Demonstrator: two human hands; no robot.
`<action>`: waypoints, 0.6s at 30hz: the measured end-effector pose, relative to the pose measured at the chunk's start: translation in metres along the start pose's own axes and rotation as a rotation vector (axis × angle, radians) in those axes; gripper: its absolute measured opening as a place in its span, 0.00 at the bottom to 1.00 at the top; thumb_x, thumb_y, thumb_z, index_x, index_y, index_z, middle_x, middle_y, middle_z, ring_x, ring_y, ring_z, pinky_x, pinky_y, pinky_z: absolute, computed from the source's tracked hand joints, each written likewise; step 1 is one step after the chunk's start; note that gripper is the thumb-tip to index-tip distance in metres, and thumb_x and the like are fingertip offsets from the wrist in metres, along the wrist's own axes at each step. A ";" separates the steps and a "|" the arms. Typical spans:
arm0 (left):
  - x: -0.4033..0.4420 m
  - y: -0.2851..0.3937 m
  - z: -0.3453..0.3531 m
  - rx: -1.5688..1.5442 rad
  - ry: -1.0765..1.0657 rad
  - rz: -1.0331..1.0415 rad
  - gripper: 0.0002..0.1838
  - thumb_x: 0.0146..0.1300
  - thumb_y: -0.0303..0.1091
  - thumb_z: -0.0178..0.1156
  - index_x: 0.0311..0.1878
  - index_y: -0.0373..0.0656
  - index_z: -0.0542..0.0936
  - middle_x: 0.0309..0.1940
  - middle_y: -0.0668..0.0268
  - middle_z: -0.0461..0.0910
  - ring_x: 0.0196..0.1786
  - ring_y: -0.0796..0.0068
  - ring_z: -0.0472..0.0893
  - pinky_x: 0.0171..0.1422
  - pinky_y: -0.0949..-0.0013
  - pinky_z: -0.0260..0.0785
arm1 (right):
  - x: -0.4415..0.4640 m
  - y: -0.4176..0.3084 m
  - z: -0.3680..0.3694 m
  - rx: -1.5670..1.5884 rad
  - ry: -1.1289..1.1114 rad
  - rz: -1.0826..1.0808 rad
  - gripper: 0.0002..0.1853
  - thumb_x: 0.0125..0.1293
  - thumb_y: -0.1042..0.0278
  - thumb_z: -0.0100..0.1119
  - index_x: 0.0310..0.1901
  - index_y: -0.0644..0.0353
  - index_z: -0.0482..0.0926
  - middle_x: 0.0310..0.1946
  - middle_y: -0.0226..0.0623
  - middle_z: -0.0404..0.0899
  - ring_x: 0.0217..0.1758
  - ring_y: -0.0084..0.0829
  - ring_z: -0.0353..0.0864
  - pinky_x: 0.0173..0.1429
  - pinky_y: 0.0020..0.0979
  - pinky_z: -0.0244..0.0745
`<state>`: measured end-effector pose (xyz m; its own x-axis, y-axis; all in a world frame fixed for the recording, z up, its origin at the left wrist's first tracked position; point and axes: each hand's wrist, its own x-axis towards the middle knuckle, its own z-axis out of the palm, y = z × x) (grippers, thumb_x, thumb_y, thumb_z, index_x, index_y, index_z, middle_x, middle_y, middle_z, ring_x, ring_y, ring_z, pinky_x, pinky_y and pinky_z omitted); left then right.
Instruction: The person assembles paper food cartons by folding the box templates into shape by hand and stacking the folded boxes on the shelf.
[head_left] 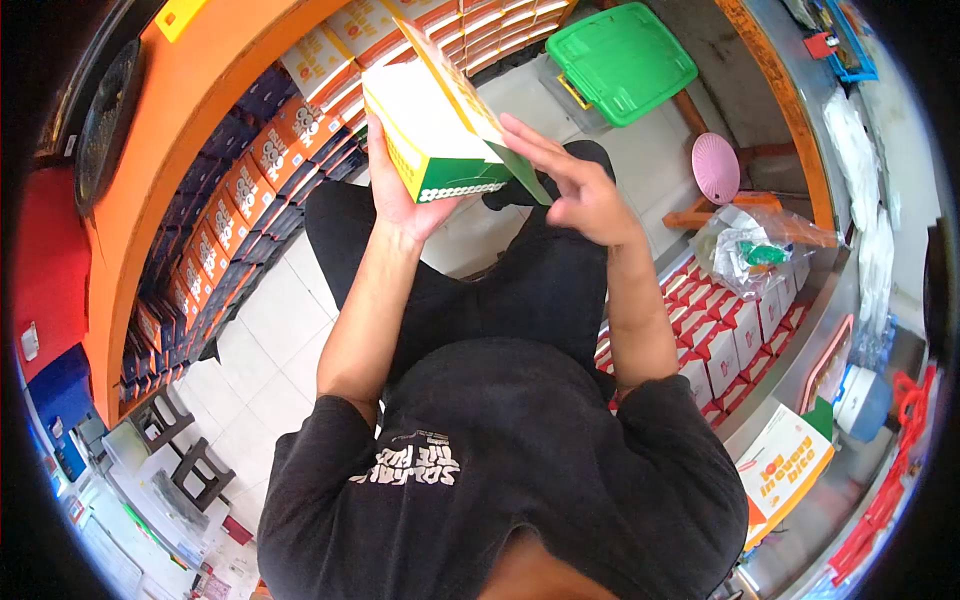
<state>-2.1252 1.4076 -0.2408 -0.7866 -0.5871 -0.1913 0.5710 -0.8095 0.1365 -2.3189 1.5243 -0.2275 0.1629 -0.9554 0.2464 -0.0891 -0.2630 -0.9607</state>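
Observation:
A paperboard food box [425, 120] with a white inside and yellow and green printed sides is held up above my lap. Its tall printed panel stands raised, and a green flap [525, 175] sticks out at the right corner. My left hand [400, 200] supports the box from the left and below, thumb along its side. Against the raised panel and the green flap rests my right hand [585, 190], its fingers stretched out and the thumb apart.
Stacks of flat orange and navy boxes [245, 190] fill the left shelf. A lidded green bin [625, 65] stands ahead. Red-and-white boxes [725, 350] line the right side under a plastic bag [750, 250]. Another printed box [785, 470] lies at lower right, near a pink stool [715, 167].

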 end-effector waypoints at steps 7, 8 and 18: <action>-0.003 -0.004 0.009 0.031 0.038 0.007 0.43 0.64 0.74 0.38 0.75 0.56 0.59 0.73 0.58 0.61 0.74 0.51 0.61 0.75 0.37 0.49 | 0.015 -0.008 0.030 -0.368 0.457 0.106 0.39 0.47 0.67 0.79 0.64 0.57 0.74 0.63 0.41 0.75 0.60 0.32 0.77 0.54 0.29 0.76; -0.003 -0.006 0.012 0.043 0.058 0.023 0.43 0.65 0.74 0.37 0.75 0.55 0.59 0.73 0.58 0.61 0.74 0.51 0.61 0.75 0.37 0.50 | 0.016 0.005 0.035 -0.396 0.593 0.023 0.39 0.46 0.66 0.80 0.63 0.58 0.75 0.56 0.42 0.81 0.53 0.32 0.82 0.50 0.29 0.78; -0.007 0.003 0.008 -0.051 0.015 0.023 0.40 0.67 0.70 0.41 0.74 0.54 0.60 0.71 0.57 0.63 0.73 0.52 0.63 0.75 0.39 0.51 | 0.030 -0.002 0.048 -0.594 0.499 -0.071 0.34 0.51 0.63 0.76 0.62 0.57 0.77 0.58 0.41 0.77 0.60 0.40 0.75 0.62 0.36 0.72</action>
<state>-2.1198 1.4090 -0.2308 -0.7699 -0.6049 -0.2035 0.6002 -0.7946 0.0911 -2.2671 1.5021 -0.2243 -0.2611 -0.8438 0.4688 -0.6291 -0.2196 -0.7456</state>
